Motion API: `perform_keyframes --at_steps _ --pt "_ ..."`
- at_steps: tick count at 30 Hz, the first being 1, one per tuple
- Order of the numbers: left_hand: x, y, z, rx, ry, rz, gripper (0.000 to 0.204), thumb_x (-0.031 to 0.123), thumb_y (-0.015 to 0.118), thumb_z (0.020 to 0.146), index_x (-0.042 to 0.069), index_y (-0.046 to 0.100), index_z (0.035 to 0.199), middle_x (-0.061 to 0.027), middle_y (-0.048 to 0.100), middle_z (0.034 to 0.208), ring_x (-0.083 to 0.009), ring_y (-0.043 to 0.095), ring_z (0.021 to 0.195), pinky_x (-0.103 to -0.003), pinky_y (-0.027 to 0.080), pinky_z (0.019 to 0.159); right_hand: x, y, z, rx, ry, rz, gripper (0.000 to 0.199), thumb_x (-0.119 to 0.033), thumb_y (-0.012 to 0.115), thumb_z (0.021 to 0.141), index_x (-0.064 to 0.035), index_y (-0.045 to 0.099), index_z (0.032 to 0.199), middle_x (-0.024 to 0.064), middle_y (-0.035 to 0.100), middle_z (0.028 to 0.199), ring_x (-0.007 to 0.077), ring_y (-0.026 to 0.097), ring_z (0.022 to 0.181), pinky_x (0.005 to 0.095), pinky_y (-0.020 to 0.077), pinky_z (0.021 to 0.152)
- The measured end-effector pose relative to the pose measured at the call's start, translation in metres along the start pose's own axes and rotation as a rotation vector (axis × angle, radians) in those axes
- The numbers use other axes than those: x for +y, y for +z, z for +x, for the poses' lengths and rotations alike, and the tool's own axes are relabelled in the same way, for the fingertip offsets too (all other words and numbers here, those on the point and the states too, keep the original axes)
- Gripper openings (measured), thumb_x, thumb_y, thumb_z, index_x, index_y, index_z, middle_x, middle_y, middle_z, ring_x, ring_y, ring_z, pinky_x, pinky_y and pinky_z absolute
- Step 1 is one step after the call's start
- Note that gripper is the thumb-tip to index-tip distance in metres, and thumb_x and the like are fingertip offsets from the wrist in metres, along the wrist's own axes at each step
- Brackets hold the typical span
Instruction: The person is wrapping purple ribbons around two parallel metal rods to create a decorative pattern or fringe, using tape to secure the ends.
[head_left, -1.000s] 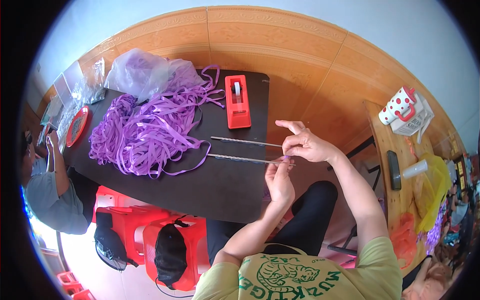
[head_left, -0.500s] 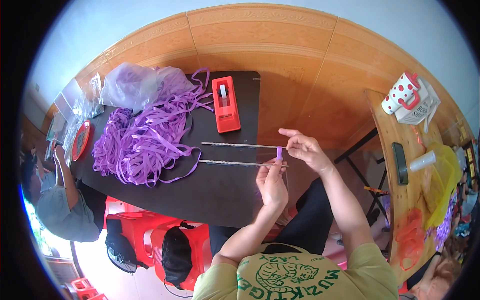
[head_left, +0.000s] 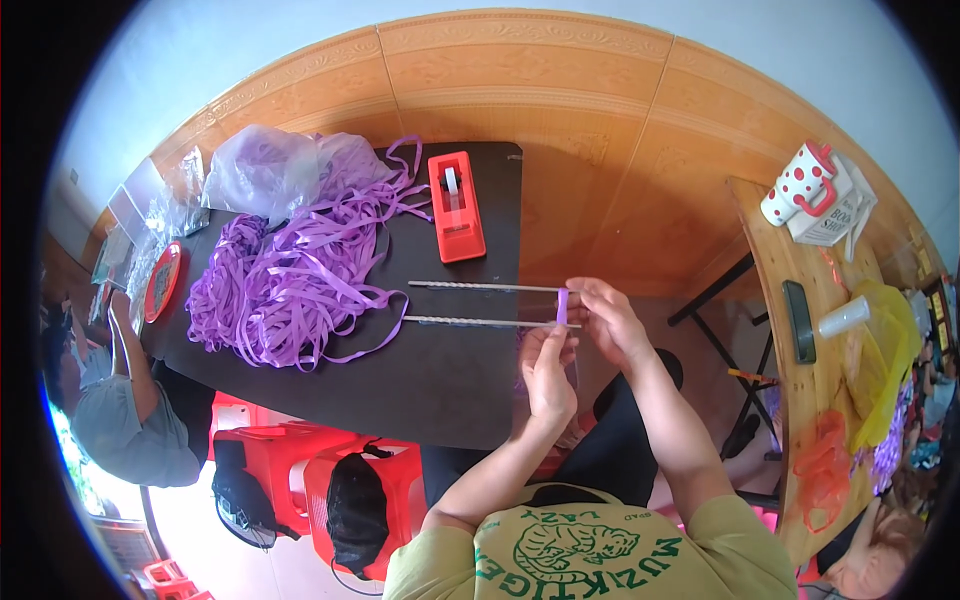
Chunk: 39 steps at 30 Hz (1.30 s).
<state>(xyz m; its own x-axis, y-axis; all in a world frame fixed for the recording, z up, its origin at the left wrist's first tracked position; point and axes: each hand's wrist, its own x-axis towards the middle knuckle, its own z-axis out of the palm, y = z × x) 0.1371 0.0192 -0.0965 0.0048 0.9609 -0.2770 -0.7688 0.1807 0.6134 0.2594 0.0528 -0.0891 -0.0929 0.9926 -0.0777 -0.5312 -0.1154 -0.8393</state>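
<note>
Two thin metal rods with twisted shafts, the far rod (head_left: 480,286) and the near rod (head_left: 480,321), lie parallel and jut past the right edge of the black table (head_left: 440,390). Across their right ends runs a purple ribbon (head_left: 563,306). My left hand (head_left: 548,380) is closed, thumb and finger pinching the ribbon at the near rod. At the far rod's tip, my right hand (head_left: 608,322) has its fingers bent in against the ribbon; its palm side is partly hidden. A loose heap of purple ribbon (head_left: 285,285) lies to the left, one strand looping toward the rods.
A red tape dispenser (head_left: 462,240) stands behind the rods, beside a plastic bag (head_left: 265,165). On the left are a red plate (head_left: 163,282) and another person (head_left: 135,420). Red stools (head_left: 395,480) stand in front. The wooden table (head_left: 775,240) at right holds a phone (head_left: 799,322) and dotted cup (head_left: 800,185).
My right hand has come down and in to the ribbon, its outstretched index finger now bent. My left hand stays at the near rod with its pinch. The ribbon now spans both rods more tautly.
</note>
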Motion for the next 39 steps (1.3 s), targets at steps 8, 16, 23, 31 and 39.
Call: perform_keyframes --at_steps 8,16,23,31,39 --pt "-0.013 0.001 0.008 -0.010 0.031 0.006 0.011 0.007 0.060 0.088 0.007 0.058 0.077 -0.0008 0.060 0.073 -0.0066 0.055 0.065 -0.019 0.040 0.058 -0.004 0.019 0.011 0.150 -0.153 -0.261 0.010 -0.001 0.066 0.080 -0.0012 0.061 0.089 0.0060 0.064 0.080 0.0133 0.062 0.073 0.0249 0.0505 0.068" --pt "-0.041 -0.004 -0.019 -0.140 -0.278 0.195 0.015 0.012 0.061 0.088 0.003 0.061 0.099 -0.0003 0.062 0.079 -0.0072 0.054 0.065 -0.021 0.041 0.055 0.019 -0.026 -0.003 0.279 -0.298 -0.472 0.009 0.000 0.064 0.082 -0.0017 0.060 0.090 0.0049 0.063 0.076 0.0111 0.059 0.066 0.0242 0.0491 0.063" --pt "0.054 -0.050 -0.104 -1.045 0.295 0.953 0.012 0.007 0.064 0.082 0.002 0.065 0.093 -0.0098 0.062 0.079 -0.0211 0.061 0.069 -0.030 0.048 0.061 0.134 -0.133 0.026 0.359 -0.157 -0.983 0.025 -0.005 0.064 0.082 0.0021 0.062 0.105 0.0069 0.063 0.074 0.0121 0.060 0.073 0.0261 0.0468 0.065" --pt "0.227 -0.086 -0.032 0.144 0.975 2.032 0.025 0.011 0.066 0.074 0.002 0.063 0.097 -0.0173 0.050 0.112 -0.0355 0.044 0.106 -0.046 0.036 0.086 0.096 -0.076 -0.048 0.467 -0.261 -0.865 0.014 -0.002 0.062 0.083 0.0014 0.063 0.097 0.0052 0.065 0.080 0.0098 0.059 0.074 0.0233 0.0456 0.065" --pt "0.190 -0.091 -0.048 -0.542 1.192 1.622 0.015 0.001 0.061 0.072 0.005 0.056 0.085 -0.0101 0.057 0.083 -0.0301 0.056 0.080 -0.043 0.040 0.077 0.010 0.094 -0.124 0.104 -0.535 -0.918 0.025 0.007 0.060 0.079 0.0016 0.061 0.103 0.0066 0.060 0.101 0.0089 0.059 0.078 0.0208 0.0465 0.068"
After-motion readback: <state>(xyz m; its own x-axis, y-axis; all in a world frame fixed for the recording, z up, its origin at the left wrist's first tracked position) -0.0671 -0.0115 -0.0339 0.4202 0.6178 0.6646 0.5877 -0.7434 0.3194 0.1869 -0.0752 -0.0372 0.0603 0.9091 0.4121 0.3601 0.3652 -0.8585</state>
